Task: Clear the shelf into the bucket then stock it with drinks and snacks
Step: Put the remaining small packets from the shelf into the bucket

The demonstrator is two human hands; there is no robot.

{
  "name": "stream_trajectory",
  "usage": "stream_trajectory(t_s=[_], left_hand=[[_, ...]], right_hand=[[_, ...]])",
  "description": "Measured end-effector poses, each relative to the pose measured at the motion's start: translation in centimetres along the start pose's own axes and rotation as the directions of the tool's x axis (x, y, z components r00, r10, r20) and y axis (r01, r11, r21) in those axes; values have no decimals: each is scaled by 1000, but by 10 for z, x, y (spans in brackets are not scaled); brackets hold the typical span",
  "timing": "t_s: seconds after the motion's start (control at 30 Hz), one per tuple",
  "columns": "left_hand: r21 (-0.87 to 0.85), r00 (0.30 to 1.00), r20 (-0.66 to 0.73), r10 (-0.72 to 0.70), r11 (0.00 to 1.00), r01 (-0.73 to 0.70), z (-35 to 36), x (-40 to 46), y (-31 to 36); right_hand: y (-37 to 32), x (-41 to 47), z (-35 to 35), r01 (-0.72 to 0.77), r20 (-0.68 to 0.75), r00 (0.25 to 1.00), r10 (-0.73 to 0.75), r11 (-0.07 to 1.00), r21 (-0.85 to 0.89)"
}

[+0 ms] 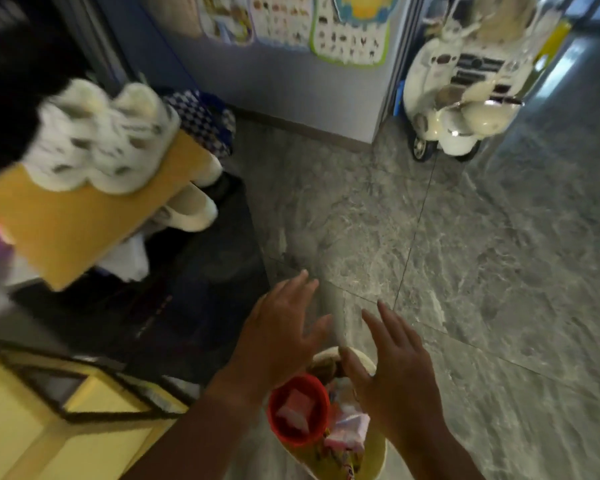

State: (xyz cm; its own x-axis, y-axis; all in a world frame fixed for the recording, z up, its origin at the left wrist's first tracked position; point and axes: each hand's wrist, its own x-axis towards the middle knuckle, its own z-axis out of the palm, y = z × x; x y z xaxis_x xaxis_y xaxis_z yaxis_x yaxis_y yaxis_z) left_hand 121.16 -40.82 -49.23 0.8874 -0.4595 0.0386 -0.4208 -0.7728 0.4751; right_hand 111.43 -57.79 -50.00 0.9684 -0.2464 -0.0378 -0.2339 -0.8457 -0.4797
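A pale yellow bucket stands on the floor at the bottom centre, filled with a red cup that has a pink packet in it, pink wrapped packets and other blurred items. My left hand hovers above the bucket's left side with its fingers spread and holds nothing. My right hand hovers over the bucket's right side, also with spread fingers and nothing in it. The shelf, with a yellow top board, stands at the left and carries white spotted plush slippers.
More pale shoes sit on a lower level of the shelf. A yellow and black frame fills the bottom left. A cream toy scooter stands at the back right beside a blue wall with posters. Grey marble floor spreads right.
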Motion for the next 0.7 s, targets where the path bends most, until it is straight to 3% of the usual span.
stream_trajectory(t_s=[0.17,0.3,0.5,0.57,0.7], left_hand=[[53,980,-195,-28,998,39,-136,-52,33],[81,924,-365,-110,985,150,-239,-132,64],[157,803,-540,-252,907,391,-361,-299,81],[150,739,-587,-331,853,501,-393,-373,79],[85,535,-704,-467,692,717,-446,-540,87]], right_hand=[[-84,-2,-107,176,-60,982,-178,984,-39],[-163,-40,-179,295,-109,950,-293,956,-1],[-297,-114,-214,555,7,829,-560,823,122],[-346,-150,-214,631,44,764,-644,759,159],[-439,-255,-205,768,73,608,-790,609,198]])
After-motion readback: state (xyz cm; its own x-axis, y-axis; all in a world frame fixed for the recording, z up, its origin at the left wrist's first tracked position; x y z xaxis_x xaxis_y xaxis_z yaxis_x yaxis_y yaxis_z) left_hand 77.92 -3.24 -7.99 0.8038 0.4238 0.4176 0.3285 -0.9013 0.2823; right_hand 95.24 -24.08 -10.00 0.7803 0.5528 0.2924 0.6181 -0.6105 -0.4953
